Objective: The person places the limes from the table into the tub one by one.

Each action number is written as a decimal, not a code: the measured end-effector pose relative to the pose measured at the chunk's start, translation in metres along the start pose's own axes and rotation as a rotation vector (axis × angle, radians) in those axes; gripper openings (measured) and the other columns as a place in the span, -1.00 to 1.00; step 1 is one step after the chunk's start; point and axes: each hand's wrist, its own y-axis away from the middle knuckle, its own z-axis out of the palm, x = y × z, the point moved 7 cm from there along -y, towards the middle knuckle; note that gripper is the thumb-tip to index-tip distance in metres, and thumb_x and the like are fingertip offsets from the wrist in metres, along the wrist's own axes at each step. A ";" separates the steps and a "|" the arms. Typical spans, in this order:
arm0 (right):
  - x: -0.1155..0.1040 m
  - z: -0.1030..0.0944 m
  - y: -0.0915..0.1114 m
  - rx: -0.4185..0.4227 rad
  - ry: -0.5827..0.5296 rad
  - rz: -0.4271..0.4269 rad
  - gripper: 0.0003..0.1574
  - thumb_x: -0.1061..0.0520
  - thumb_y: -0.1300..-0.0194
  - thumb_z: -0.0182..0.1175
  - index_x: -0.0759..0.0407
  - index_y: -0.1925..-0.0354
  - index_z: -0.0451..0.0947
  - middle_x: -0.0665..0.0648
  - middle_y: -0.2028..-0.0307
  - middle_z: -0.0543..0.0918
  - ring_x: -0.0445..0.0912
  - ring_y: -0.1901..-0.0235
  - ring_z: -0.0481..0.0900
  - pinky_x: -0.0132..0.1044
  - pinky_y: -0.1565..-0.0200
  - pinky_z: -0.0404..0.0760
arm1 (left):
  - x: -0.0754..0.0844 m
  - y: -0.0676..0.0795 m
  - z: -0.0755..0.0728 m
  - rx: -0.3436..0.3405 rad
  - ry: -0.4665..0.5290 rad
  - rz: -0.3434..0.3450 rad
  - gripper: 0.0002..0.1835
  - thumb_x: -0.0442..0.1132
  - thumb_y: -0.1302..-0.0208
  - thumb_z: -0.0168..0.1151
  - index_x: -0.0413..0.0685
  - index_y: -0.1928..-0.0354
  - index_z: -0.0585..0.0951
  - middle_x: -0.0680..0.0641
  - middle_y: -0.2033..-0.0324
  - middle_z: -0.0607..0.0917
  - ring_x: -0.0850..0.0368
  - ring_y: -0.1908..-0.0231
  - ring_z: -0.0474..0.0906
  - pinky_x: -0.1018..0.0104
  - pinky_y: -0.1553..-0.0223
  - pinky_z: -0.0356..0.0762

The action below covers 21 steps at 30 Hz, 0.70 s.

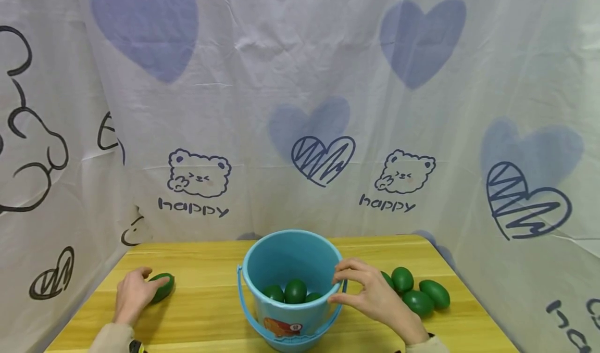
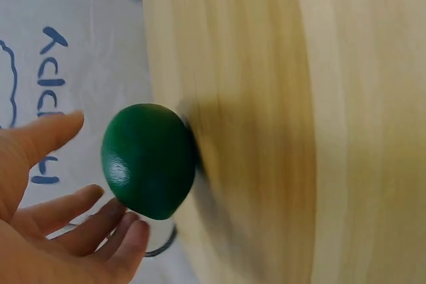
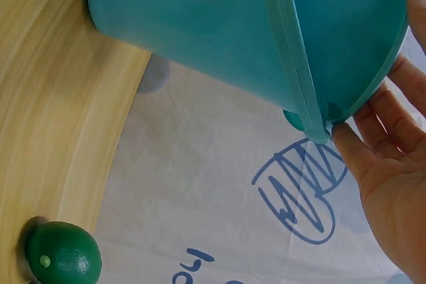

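In the head view, a light-blue bucket point(image 1: 304, 243) stands on the table with several green limes point(image 1: 295, 291) in it. My right hand point(image 1: 370, 295) is at the bucket's right rim, its fingers spread, with fingertips by the edge near the handle joint; it holds no lime. At the left, another lime point(image 1: 163, 289) lies on the table, and my left hand point(image 1: 136, 293) reaches over it. The left wrist view shows that lime point(image 2: 150, 161) between the spread thumb and fingers, which are not closed round it. Whether a fingertip touches it is hard to tell.
More limes point(image 1: 419, 303) lie grouped on the table right of the bucket, partly behind my right hand. The bucket's handle point(image 1: 246, 311) hangs down at its front. A patterned white cloth point(image 1: 300, 108) hangs behind and beside the wooden table point(image 1: 206, 290).
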 end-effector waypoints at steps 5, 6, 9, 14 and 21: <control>0.002 0.000 0.000 0.000 0.012 0.005 -0.71 -0.18 0.05 0.32 -0.22 0.30 0.56 -0.17 0.14 0.50 -0.20 0.11 0.47 -0.22 0.11 0.57 | -0.015 -0.007 0.016 -0.134 0.131 -0.110 0.03 0.18 0.01 0.28 -0.59 -0.19 0.14 -0.53 -0.11 0.19 -0.46 -0.05 0.16 -0.21 0.02 0.29; 0.002 0.000 0.000 0.000 0.012 0.003 -0.71 -0.18 0.06 0.33 -0.22 0.30 0.56 -0.16 0.14 0.50 -0.19 0.11 0.47 -0.22 0.10 0.57 | -0.018 -0.008 0.019 -0.152 0.159 -0.131 0.04 0.17 0.01 0.29 -0.59 -0.19 0.12 -0.54 -0.12 0.17 -0.45 -0.05 0.16 -0.20 0.03 0.31; 0.002 0.001 0.001 -0.004 0.006 0.003 -0.71 -0.17 0.06 0.33 -0.21 0.30 0.56 -0.16 0.15 0.50 -0.19 0.11 0.47 -0.22 0.11 0.57 | -0.024 -0.008 0.025 -0.177 0.210 -0.157 0.04 0.16 0.03 0.31 -0.58 -0.19 0.11 -0.53 -0.08 0.19 -0.41 0.00 0.23 -0.14 0.11 0.39; 0.002 0.002 0.003 -0.008 0.001 0.004 -0.71 -0.17 0.06 0.33 -0.22 0.30 0.56 -0.17 0.14 0.50 -0.20 0.12 0.47 -0.23 0.11 0.57 | -0.027 -0.008 0.029 -0.175 0.220 -0.148 0.02 0.17 0.09 0.35 -0.57 -0.14 0.18 -0.50 0.00 0.29 -0.31 0.10 0.34 -0.02 0.25 0.46; -0.001 -0.001 0.000 0.002 -0.008 -0.017 -0.71 -0.14 0.06 0.34 -0.20 0.29 0.56 -0.14 0.15 0.51 -0.19 0.12 0.47 -0.25 0.11 0.57 | -0.025 -0.012 0.032 -0.178 0.215 -0.129 0.00 0.13 0.05 0.34 -0.53 -0.18 0.14 -0.50 -0.04 0.25 -0.35 0.06 0.30 -0.04 0.23 0.44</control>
